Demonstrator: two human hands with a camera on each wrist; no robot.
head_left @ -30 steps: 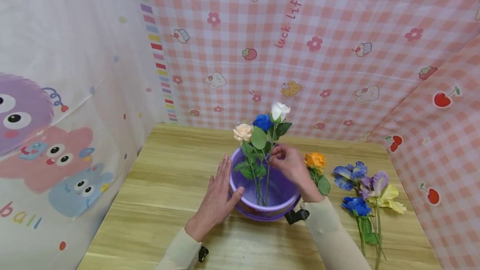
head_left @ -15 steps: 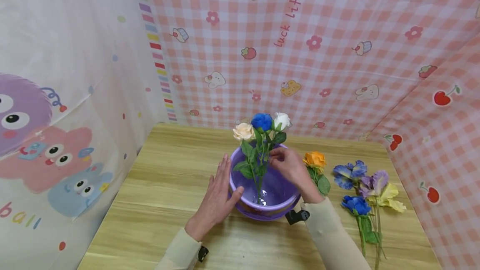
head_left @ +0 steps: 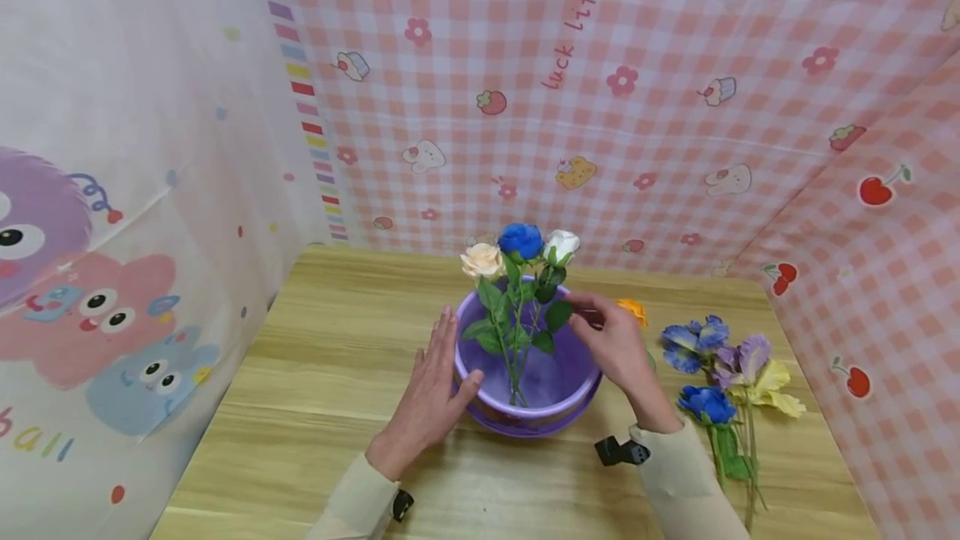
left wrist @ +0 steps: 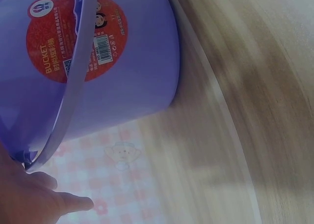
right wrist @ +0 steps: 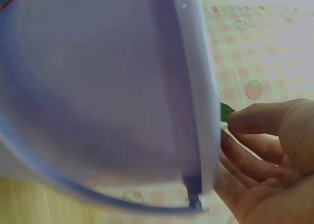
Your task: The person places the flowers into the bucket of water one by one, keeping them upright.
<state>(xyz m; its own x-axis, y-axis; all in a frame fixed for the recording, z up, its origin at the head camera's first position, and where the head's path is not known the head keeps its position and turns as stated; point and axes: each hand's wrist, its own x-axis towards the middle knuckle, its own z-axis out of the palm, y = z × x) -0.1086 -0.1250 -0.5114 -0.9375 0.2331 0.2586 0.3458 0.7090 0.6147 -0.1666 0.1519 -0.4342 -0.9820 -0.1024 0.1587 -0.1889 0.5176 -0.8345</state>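
A purple bucket point(head_left: 592, 387) stands on the table with three artificial roses leaning inside it: a cream rose point(head_left: 482, 260), a blue rose point(head_left: 521, 241) and a white rose point(head_left: 562, 246). My left hand point(head_left: 424, 394) rests flat along the bucket's left rim, fingers extended; the left wrist view shows the bucket's handle and red label point(left wrist: 49, 42). My right hand point(head_left: 617, 344) is at the right rim, thumb and fingers apart, right beside a green leaf point(head_left: 558, 315). In the right wrist view, the leaf tip point(right wrist: 226, 109) shows by the thumb; the bucket wall hides the rest.
To the right lie an orange rose point(head_left: 634, 310), partly behind my right hand, a blue-purple iris point(head_left: 695, 335), a lilac flower point(head_left: 742, 359), a yellow flower point(head_left: 780, 390) and another blue rose point(head_left: 707, 404). A checked cloth point(head_left: 450, 73) backs the wooden table point(head_left: 330, 340).
My right hand has moved off the white rose's stem and to the right, to the rim. The white rose has dropped lower and now leans in the bucket. My left hand has stayed put.
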